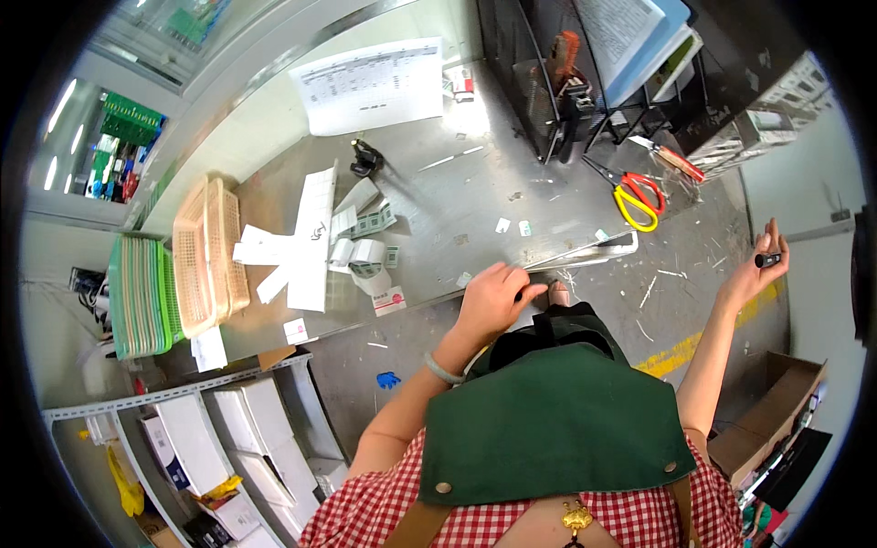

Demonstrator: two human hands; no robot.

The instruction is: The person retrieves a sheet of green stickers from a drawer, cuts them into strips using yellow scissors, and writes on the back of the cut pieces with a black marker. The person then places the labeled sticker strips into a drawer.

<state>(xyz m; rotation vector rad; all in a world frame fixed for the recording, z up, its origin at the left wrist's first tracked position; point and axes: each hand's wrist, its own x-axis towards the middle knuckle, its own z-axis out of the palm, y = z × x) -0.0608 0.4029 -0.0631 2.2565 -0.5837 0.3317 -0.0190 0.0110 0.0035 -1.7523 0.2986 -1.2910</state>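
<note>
My left hand is at the front edge of the metal table, fingers curled and thumb out. A small dark spot shows between finger and thumb; what it is cannot be told. Out to the right, away from the table, my right hand grips a short black cylindrical object. A white open-ended piece lies along the table's edge between the hands. Beyond it are scissors with red and yellow handles and a red-handled cutter. Left of my left hand lie label strips and a long white strip.
Plastic baskets and green trays stand at the left. A black mesh file rack is at the back right. A shelf with white boxes is lower left. A cardboard box stands at the lower right.
</note>
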